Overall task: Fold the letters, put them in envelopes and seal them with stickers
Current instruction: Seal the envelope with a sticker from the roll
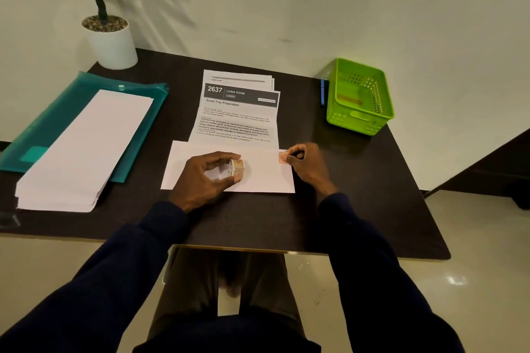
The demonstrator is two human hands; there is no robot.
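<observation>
A flimsy-looking orange paper sticker is pinched by its edge in the right hand. A patterned tape roll is clasped in the left hand

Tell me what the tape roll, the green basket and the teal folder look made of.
Tape roll: probably paper tape, matte, with a pale printed pattern. Green basket: moulded plastic, slightly glossy, its walls pierced with regular holes. Teal folder: thin translucent plastic with a sheen and a snap button.
</observation>
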